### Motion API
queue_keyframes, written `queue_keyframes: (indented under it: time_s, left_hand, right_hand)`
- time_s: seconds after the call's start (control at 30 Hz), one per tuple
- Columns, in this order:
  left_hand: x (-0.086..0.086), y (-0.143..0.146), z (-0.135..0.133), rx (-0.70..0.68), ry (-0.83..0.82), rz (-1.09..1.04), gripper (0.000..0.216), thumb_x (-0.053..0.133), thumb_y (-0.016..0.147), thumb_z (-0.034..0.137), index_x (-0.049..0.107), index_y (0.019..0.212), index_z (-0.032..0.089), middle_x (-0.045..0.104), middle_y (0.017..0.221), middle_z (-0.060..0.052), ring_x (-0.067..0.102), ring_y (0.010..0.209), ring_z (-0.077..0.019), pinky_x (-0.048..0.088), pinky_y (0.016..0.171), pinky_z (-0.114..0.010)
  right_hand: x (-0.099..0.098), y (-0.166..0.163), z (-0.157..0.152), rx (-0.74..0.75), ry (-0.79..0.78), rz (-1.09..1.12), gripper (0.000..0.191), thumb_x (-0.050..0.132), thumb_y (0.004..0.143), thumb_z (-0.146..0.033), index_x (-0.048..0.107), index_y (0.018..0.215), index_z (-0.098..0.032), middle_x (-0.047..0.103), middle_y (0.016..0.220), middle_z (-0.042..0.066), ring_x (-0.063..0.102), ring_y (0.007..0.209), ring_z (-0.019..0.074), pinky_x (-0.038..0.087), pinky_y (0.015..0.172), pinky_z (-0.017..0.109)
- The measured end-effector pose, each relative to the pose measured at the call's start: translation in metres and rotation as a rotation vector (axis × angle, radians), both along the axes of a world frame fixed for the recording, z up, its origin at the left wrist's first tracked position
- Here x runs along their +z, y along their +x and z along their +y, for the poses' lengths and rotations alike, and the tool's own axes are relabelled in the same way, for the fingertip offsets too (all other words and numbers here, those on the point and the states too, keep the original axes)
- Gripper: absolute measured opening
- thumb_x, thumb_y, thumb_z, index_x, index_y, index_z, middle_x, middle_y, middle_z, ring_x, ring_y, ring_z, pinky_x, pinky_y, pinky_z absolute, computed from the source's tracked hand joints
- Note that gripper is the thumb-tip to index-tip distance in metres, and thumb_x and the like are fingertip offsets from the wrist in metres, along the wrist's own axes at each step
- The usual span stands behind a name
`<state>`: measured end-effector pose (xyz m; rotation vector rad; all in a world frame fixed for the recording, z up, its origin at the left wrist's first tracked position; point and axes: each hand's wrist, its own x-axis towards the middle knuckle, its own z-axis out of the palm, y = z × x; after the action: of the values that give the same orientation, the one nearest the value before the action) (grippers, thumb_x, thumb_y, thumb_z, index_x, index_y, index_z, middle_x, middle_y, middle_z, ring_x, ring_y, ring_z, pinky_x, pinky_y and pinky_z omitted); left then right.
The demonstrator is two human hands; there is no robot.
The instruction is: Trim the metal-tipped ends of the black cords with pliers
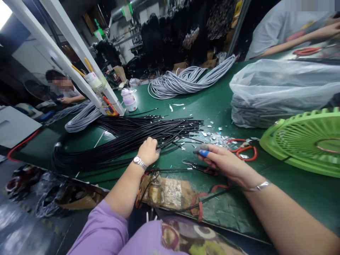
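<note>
A big bundle of black cables lies across the green table, their stripped ends pointing right. My left hand, with a wristwatch, is closed in a fist on some of the cables near their ends. My right hand hovers just right of it, fingers curled, with a blue cover on a fingertip; it rests over a pair of dark cutters lying on the table. Whether it grips them I cannot make out. Small bits of cut foil lie scattered beyond the fingers.
Red-handled scissors lie by a green fan grille at right. A plastic bag of grey cables and loose grey cable coils sit farther back. A white frame post, a small bottle and other people are around.
</note>
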<state>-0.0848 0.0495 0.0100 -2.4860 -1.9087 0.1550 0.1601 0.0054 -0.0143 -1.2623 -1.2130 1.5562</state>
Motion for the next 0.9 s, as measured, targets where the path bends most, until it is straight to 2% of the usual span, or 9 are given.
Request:
queue_keyframes:
  time_s: [0.07,0.17,0.3,0.37,0.43,0.53,0.63,0.7,0.9]
  left_hand:
    - [-0.001,-0.001,0.001,0.016,-0.017,-0.029,0.028,0.055,0.084,0.032,0.057,0.108,0.018,0.057,0.112,-0.011,0.061,0.095,-0.022,0.048,0.08,-0.032]
    - [-0.001,-0.001,0.002,0.028,-0.081,-0.048,0.028,0.052,0.085,0.036,0.057,0.107,0.019,0.064,0.099,-0.009,0.064,0.09,-0.0229,0.048,0.075,-0.032]
    - [0.0,-0.004,0.004,-0.004,-0.096,-0.125,0.018,0.051,0.085,0.034,0.063,0.086,0.02,0.068,0.084,-0.006,0.064,0.085,-0.0221,0.046,0.071,-0.029]
    - [0.001,-0.007,0.003,-0.075,-0.112,-0.302,0.019,0.053,0.084,0.035,0.062,0.079,0.019,0.067,0.079,-0.004,0.063,0.079,-0.019,0.044,0.069,-0.026]
    - [0.002,-0.008,0.0,-0.163,-0.21,-0.573,0.023,0.056,0.083,0.038,0.06,0.075,0.017,0.063,0.072,-0.002,0.059,0.069,-0.0149,0.043,0.063,-0.024]
    - [0.004,-0.007,-0.007,-0.207,-0.49,-0.895,0.032,0.059,0.079,0.046,0.056,0.075,0.015,0.055,0.059,0.002,0.048,0.048,-0.0085,0.037,0.049,-0.02]
    - [0.005,-0.006,-0.011,-0.167,-0.75,-0.992,0.045,0.06,0.074,0.059,0.054,0.079,0.014,0.047,0.049,0.006,0.036,0.036,-0.0049,0.028,0.037,-0.019]
    - [0.004,-0.006,-0.011,-0.151,-0.851,-1.029,0.053,0.06,0.071,0.066,0.055,0.08,0.014,0.043,0.046,0.007,0.03,0.033,-0.0036,0.022,0.034,-0.018]
    - [0.003,-0.003,-0.006,-0.104,-0.903,-1.115,0.058,0.061,0.068,0.068,0.06,0.08,0.012,0.038,0.042,0.009,0.024,0.033,-0.0028,0.015,0.032,-0.018]
  right_hand:
    - [0.0,0.0,0.0,0.014,-0.004,-0.038,0.039,0.071,0.059,-0.053,0.059,0.072,-0.018,0.049,0.06,-0.003,0.034,0.048,0.0069,0.022,0.042,0.023]
    - [0.0,-0.001,0.0,0.034,0.005,-0.08,0.042,0.069,0.059,-0.056,0.059,0.073,-0.019,0.048,0.058,-0.003,0.035,0.049,0.0074,0.024,0.043,0.023]
    - [0.0,-0.001,-0.001,0.044,0.003,-0.117,0.037,0.067,0.062,-0.054,0.058,0.072,-0.019,0.048,0.057,-0.004,0.036,0.049,0.0076,0.028,0.043,0.022]
    - [0.0,-0.001,-0.001,0.044,0.0,-0.122,0.035,0.065,0.063,-0.053,0.058,0.071,-0.02,0.046,0.055,-0.004,0.036,0.048,0.0076,0.027,0.043,0.022]
    - [0.001,-0.002,-0.001,0.034,0.014,-0.103,0.032,0.065,0.065,-0.051,0.056,0.068,-0.02,0.045,0.054,-0.004,0.035,0.047,0.0075,0.026,0.042,0.022]
    - [0.0,-0.003,-0.001,-0.005,0.032,-0.042,0.028,0.066,0.065,-0.046,0.055,0.068,-0.02,0.046,0.055,-0.004,0.034,0.047,0.0075,0.025,0.042,0.022]
    - [-0.002,-0.003,0.001,-0.036,0.014,0.005,0.026,0.067,0.063,-0.042,0.055,0.069,-0.02,0.045,0.052,-0.005,0.033,0.045,0.0073,0.024,0.042,0.022]
    - [-0.004,-0.003,0.002,-0.037,0.005,0.052,0.025,0.068,0.062,-0.038,0.057,0.074,-0.019,0.044,0.051,-0.006,0.032,0.044,0.0068,0.022,0.041,0.023]
    - [0.002,0.002,0.001,-0.036,0.007,0.232,0.04,0.072,0.06,-0.03,0.062,0.096,-0.018,0.046,0.059,-0.006,0.034,0.046,0.0055,0.021,0.042,0.021]
